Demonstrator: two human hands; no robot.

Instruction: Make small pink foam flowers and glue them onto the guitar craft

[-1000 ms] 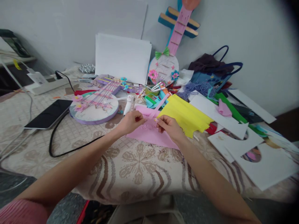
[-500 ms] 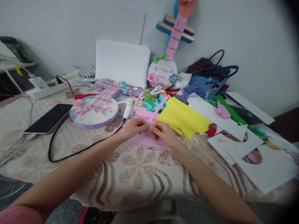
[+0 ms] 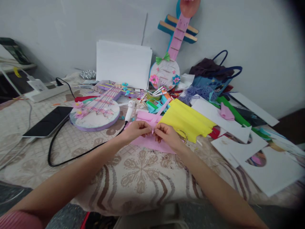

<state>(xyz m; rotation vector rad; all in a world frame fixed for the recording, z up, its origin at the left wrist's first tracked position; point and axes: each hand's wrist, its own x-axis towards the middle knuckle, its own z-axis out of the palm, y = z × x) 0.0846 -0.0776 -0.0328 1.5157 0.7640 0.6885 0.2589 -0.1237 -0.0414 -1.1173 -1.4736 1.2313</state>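
One small pink scrap (image 3: 152, 130) sits pinched between left hand (image 3: 137, 129) and right hand (image 3: 167, 135), over pink paper (image 3: 150, 144); I'd call this shaping, next needing light fingertip pressure.

dim, even light greys the wall (image 3: 257, 47), fine detail smears, and both right corners fade to black.

No readable text, brand, number or sign, any print on the charger (image 3: 37, 85) too small to make out, markings on the blue bag (image 3: 205, 82) too dim for reading, black screen (image 3: 49, 121) without characters
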